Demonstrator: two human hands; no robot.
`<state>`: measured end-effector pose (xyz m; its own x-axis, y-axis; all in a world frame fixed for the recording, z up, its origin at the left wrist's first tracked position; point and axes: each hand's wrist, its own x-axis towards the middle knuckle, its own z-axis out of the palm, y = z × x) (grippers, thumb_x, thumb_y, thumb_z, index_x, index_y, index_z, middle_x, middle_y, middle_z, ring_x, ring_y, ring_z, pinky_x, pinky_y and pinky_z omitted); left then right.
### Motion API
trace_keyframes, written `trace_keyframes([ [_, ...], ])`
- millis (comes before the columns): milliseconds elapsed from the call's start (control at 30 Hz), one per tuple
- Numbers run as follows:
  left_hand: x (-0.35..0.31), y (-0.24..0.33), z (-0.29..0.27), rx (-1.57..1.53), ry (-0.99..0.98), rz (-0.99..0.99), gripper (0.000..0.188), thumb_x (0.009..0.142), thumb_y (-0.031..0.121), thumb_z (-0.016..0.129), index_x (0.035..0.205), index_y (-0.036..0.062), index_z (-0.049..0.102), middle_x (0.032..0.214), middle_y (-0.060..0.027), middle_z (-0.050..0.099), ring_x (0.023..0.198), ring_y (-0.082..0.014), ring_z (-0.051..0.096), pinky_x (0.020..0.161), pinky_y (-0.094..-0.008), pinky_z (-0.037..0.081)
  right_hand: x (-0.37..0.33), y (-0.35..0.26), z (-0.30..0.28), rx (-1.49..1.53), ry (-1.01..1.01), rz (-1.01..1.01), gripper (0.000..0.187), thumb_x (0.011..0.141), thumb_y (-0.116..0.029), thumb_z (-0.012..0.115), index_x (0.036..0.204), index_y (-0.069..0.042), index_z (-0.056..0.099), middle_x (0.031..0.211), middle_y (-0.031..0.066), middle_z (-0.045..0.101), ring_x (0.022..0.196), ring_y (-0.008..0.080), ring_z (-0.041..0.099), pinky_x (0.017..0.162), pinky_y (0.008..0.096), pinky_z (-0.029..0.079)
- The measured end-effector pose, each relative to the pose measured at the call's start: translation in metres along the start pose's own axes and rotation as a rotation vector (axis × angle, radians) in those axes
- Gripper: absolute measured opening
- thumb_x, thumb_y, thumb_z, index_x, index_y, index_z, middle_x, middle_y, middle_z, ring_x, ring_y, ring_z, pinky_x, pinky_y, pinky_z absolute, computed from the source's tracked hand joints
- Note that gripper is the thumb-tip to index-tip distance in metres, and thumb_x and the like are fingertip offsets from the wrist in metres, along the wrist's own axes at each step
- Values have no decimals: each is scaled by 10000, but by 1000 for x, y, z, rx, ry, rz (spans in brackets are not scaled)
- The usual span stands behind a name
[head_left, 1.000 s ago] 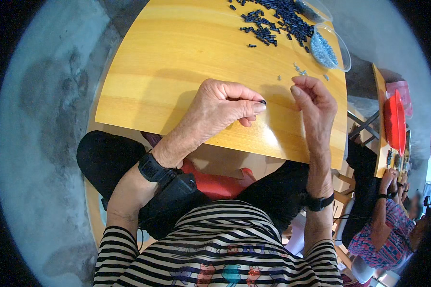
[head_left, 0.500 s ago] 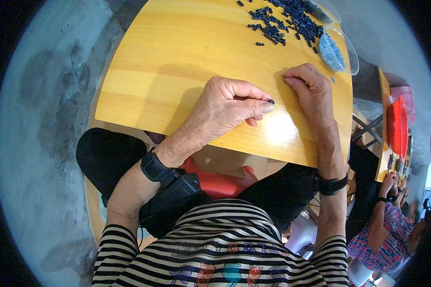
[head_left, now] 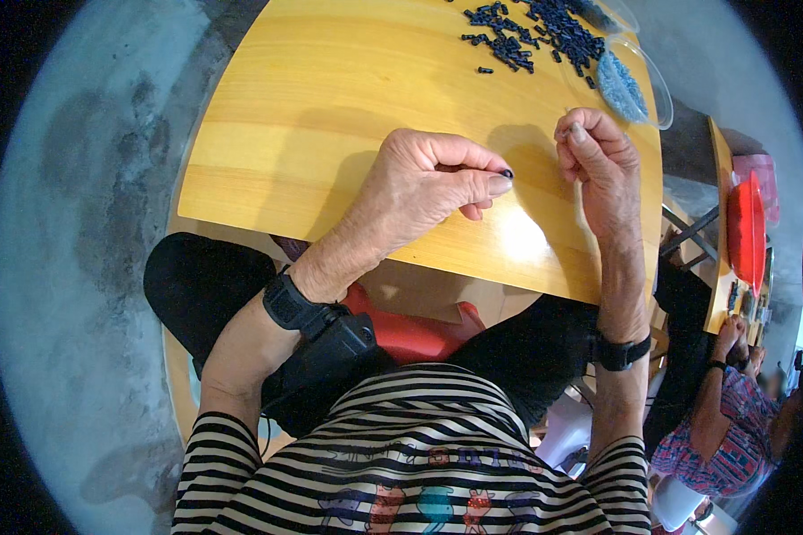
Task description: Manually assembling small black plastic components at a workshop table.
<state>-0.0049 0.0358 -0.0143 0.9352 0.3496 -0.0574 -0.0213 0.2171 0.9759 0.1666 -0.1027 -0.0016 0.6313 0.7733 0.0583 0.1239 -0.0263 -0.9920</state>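
Note:
Over the middle of the wooden table [head_left: 303,80], my left hand [head_left: 428,183] pinches a small black cylindrical piece [head_left: 506,174] between thumb and forefinger. Its dark end pokes out past the fingertips. My right hand [head_left: 602,165] is raised to the right of it, thumb pressed against the fingers. A tiny pale speck shows at those fingertips, too small to name. The hands are apart. Beyond them lies a loose heap of small black cylindrical pieces [head_left: 558,36]. Just past my right hand is a clear plastic tub [head_left: 658,94] holding many tiny light-blue pieces [head_left: 620,86].
Another clear container [head_left: 620,13] stands at the far right corner. To the right, another person [head_left: 723,419] works at a separate table with a red basin [head_left: 746,234] on it. My knees and a red stool [head_left: 419,337] are below the table edge.
My right hand has lifted and shifted right, its fingers turned upward, with a tiny pale speck showing at the tips. My left hand keeps its pinch on the black piece, nearly still.

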Motion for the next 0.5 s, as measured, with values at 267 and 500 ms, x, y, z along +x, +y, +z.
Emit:
trace_keyframes([
  [267, -1, -2, 1, 22, 31, 75, 155, 801, 89, 683, 919, -12, 674, 709, -46, 646, 594, -83, 585, 563, -199, 485, -23, -14, 32, 546, -122, 220, 147, 869, -216, 602, 886, -70, 590, 772, -33, 519, 588, 45, 393, 473, 175, 269],
  [500, -3, -2, 3, 54, 52, 132, 135, 796, 69, 683, 905, -10, 676, 699, -42, 643, 588, -77, 582, 556, -197, 479, -28, -10, 40, 720, -188, 301, 175, 867, -224, 605, 885, -52, 579, 762, -29, 503, 561, 46, 334, 460, 184, 234],
])
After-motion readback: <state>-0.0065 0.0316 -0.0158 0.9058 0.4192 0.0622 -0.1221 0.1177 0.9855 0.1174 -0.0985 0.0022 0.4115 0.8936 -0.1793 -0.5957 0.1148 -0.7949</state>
